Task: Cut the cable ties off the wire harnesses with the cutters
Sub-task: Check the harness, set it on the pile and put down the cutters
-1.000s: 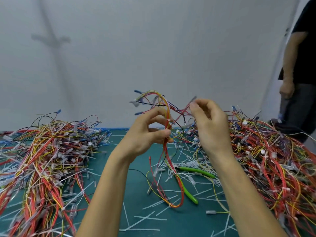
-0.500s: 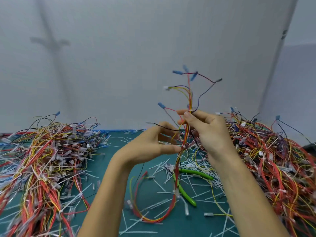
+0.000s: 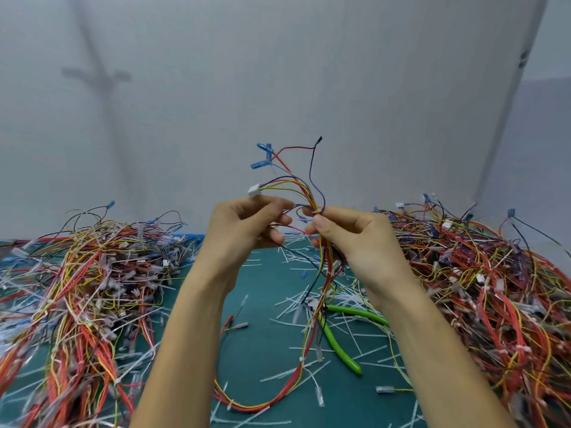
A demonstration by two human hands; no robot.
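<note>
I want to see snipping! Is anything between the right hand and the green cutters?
Yes. The right hand is pinching the wire harness, and that harness's loose wires hang down across the head end of the green-handled cutters lying on the mat below. The handles themselves look mostly free to grab.

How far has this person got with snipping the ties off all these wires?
Done: cut tie pieces litter the mat, so some cutting has happened. In hand: the right hand pinches one harness, with the left hand at its loose wires; the cutters lie on the mat, untouched. Left: the left pile and right pile are large; which is unfinished I cannot tell.
</note>
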